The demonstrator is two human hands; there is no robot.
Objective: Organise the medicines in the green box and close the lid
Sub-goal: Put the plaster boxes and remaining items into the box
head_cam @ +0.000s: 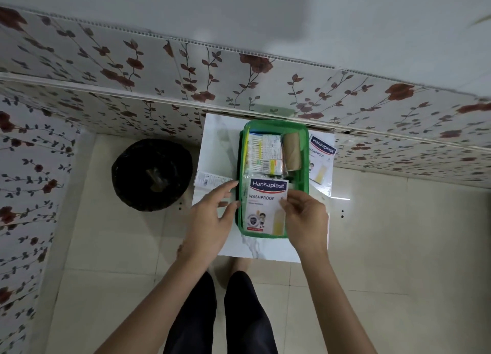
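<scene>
An open green box (305,178) stands on a small white table (220,146). Inside at the far end lie a pack of cotton buds (255,151), a printed medicine pack (273,154) and a brown bandage roll (292,151). A white Hansaplast plaster box (263,207) rests in the near end, and my right hand (305,218) pinches its right edge. My left hand (212,218) hovers open at the box's left rim. A second Hansaplast box (321,158) lies on the table to the right. A white carton (212,179) lies left of the box.
A black bin (151,174) lined with a dark bag stands on the tiled floor left of the table. Floral wall panels (132,69) run right behind the table. My legs (218,313) are below, close to the table's front edge.
</scene>
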